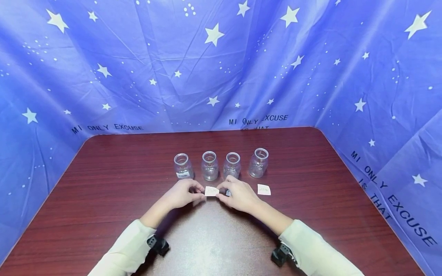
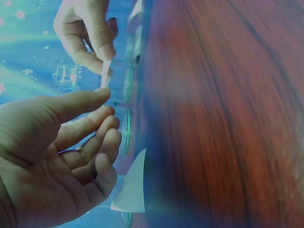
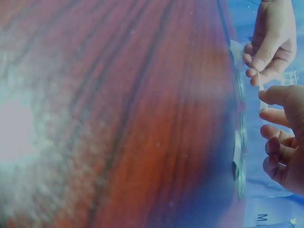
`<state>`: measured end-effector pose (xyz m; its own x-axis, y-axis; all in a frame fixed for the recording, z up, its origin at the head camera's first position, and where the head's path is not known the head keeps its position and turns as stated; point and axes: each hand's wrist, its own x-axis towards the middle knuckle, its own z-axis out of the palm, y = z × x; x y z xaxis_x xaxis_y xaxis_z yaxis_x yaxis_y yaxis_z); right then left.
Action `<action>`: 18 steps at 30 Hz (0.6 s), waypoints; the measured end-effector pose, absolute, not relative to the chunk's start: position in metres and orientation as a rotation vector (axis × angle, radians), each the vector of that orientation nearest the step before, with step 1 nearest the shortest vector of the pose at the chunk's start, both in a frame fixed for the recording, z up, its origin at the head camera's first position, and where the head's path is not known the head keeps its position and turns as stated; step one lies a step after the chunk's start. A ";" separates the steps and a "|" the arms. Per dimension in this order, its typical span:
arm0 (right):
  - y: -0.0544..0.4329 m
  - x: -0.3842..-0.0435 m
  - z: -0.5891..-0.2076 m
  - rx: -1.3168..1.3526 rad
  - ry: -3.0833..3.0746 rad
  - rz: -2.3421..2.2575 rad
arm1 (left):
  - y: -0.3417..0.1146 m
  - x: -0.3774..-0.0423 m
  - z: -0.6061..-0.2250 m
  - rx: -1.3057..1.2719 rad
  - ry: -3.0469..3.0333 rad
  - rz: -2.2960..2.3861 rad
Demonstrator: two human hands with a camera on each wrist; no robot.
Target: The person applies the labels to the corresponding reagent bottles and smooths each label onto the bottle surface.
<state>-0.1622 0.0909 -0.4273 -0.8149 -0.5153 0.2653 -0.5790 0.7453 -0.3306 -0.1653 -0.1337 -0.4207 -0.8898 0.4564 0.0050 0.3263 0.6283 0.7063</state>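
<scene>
A small white label [image 1: 211, 191] is held over the table [image 1: 121, 172], farther from its far edge than the row of glass jars [image 1: 209, 168].
It looks light, thin and easily creased, so a gentle grip at opposite ends should suit. The left hand [image 1: 183, 193] pinches one end, the right hand [image 1: 241, 195] the other, thumb and fingertip nearly together.

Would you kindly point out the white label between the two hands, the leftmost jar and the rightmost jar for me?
White label [image 1: 211, 191]: head view, middle of its face.
Leftmost jar [image 1: 183, 167]: head view, glass of its body.
Rightmost jar [image 1: 258, 165]: head view, glass of its body.
</scene>
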 end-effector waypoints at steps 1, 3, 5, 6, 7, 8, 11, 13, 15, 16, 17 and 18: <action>0.091 -0.162 -0.426 0.876 -2.783 0.611 | -0.134 -0.165 -0.420 0.646 2.648 1.130; 0.093 -0.162 -0.425 0.869 -2.777 0.619 | -0.135 -0.165 -0.420 0.625 2.590 1.172; 0.093 -0.162 -0.424 0.862 -2.774 0.621 | -0.136 -0.164 -0.420 0.605 2.544 1.204; 0.094 -0.162 -0.424 0.860 -2.774 0.622 | -0.137 -0.164 -0.420 0.589 2.521 1.222; 0.094 -0.162 -0.424 0.857 -2.776 0.624 | -0.137 -0.164 -0.420 0.576 2.499 1.241; 0.094 -0.162 -0.423 0.855 -2.777 0.626 | -0.137 -0.164 -0.420 0.561 2.471 1.266; 0.094 -0.161 -0.423 0.854 -2.777 0.633 | -0.137 -0.163 -0.422 0.527 2.401 1.330; 0.094 -0.161 -0.423 0.853 -2.777 0.639 | -0.137 -0.163 -0.424 0.509 2.368 1.363; 0.094 -0.161 -0.423 0.852 -2.775 0.646 | -0.136 -0.163 -0.425 0.498 2.352 1.385; 0.094 -0.161 -0.423 0.851 -2.774 0.647 | -0.136 -0.163 -0.425 0.492 2.349 1.394; 0.094 -0.161 -0.423 0.851 -2.774 0.648 | -0.136 -0.163 -0.425 0.487 2.346 1.403; 0.094 -0.161 -0.423 0.850 -2.774 0.649 | -0.136 -0.163 -0.425 0.482 2.345 1.410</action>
<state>-0.1606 0.0939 -0.4231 -0.8234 -0.4932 0.2807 -0.5666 0.7428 -0.3567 -0.1628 -0.1358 -0.4254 -0.8765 0.4637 -0.1294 0.1032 0.4435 0.8903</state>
